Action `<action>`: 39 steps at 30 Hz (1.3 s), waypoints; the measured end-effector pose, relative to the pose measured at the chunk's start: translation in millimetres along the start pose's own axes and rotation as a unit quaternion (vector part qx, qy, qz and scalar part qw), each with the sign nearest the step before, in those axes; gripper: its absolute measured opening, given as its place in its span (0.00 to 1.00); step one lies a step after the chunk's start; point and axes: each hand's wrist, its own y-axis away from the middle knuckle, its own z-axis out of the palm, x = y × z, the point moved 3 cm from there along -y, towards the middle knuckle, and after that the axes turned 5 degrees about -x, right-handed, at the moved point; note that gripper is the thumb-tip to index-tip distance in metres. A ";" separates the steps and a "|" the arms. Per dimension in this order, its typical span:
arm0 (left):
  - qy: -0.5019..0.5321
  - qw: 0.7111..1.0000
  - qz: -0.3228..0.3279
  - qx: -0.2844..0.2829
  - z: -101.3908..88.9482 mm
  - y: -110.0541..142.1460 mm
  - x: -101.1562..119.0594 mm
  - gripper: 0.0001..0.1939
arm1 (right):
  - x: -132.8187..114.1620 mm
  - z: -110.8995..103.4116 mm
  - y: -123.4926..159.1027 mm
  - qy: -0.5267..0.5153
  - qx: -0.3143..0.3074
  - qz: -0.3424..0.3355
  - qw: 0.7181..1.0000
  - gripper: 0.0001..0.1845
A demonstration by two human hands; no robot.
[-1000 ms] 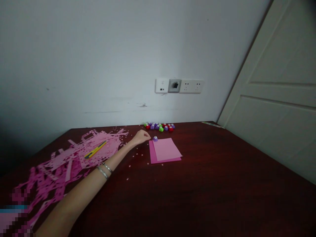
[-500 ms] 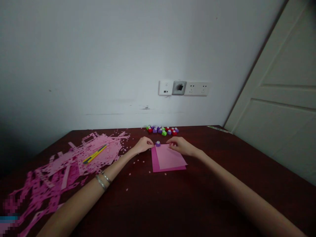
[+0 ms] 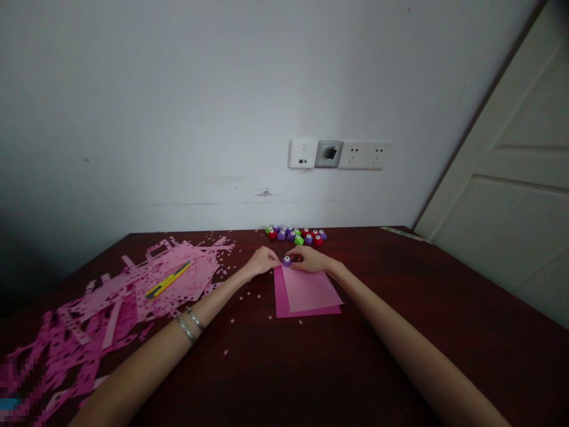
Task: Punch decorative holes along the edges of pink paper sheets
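A light pink sheet of paper (image 3: 312, 290) lies over a darker pink sheet (image 3: 281, 299) on the table. At their far left corner sits a small purple craft punch (image 3: 287, 261) with a white button on top. My right hand (image 3: 309, 259) has its thumb and fingers closed around the punch from the right. My left hand (image 3: 263, 261) pinches the paper's corner just left of the punch, its fingertips together. How far the sheets go into the punch is hidden.
Several purple, red and green craft punches (image 3: 296, 235) cluster by the wall. Pink punched paper scraps (image 3: 111, 296) pile up at the left with a yellow utility knife (image 3: 168, 280) on top. Tiny paper bits dot the dark table (image 3: 284, 379). A ruler-like strip (image 3: 405, 234) lies at the far right.
My right hand has moved left from the sheet's far edge and closed on the purple punch. My left hand stays at the corner. The view has shifted slightly.
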 end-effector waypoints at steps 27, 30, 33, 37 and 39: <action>-0.375 0.906 0.199 -0.009 43.9 83.9 50.9 0.23 | -0.1 1.1 -3.8 0.037 0.004 -0.016 0.999 0.12; -0.365 0.911 0.182 -0.056 44.7 86.2 43.8 0.28 | 1.9 1.0 -3.1 0.053 0.017 0.005 0.998 0.14; -0.353 0.914 0.178 -0.090 41.6 87.9 39.1 0.29 | 3.6 1.0 -2.5 0.058 0.029 0.012 0.998 0.14; -0.345 0.914 0.186 -0.105 37.2 91.8 34.3 0.28 | 6.5 -1.3 -1.5 0.052 0.045 0.025 0.997 0.13; -0.341 0.914 0.189 -0.109 35.4 93.9 31.5 0.28 | 7.4 -6.3 1.9 0.050 0.057 0.028 0.997 0.12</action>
